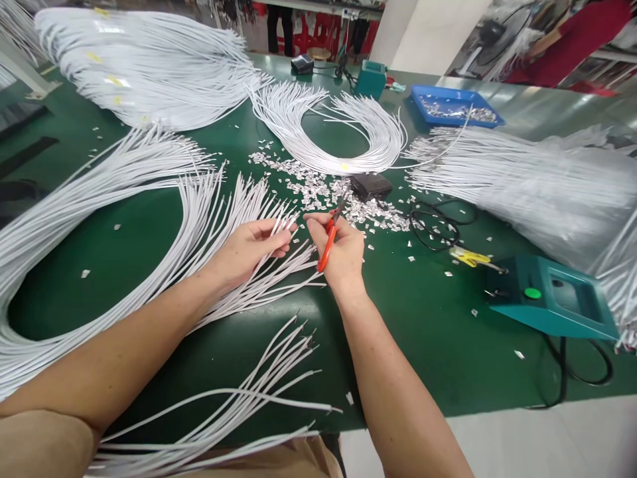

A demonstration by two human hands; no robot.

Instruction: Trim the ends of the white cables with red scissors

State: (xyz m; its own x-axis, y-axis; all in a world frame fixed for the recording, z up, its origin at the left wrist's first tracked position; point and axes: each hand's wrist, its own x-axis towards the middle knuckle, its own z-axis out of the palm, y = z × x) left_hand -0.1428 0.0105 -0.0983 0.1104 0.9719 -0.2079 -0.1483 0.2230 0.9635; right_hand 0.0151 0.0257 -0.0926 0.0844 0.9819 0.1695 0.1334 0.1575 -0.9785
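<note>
My left hand [251, 249] is closed around a few white cables [269, 262] near their tips, at the end of a large looped bundle [194, 156] on the green table. Close beside it, my right hand [346, 249] holds red-handled cutters [328, 242], their dark blades pointing up and away from me. The fingertips of both hands almost meet; what lies between the right thumb and forefinger is too small to make out. Just beyond the hands, many small silvery pieces [313, 189] are scattered around a black block [371, 186]. Loose white cables [259, 378] lie nearest my body.
Coiled cables [383, 143] and a large cable bundle [149, 66] lie further back. A blue tray [423, 109] holds small silvery pieces. At right sit a teal device [552, 299], a yellow clip [468, 257] and plastic-wrapped cables [537, 172]. A person in red [577, 43] is in the background.
</note>
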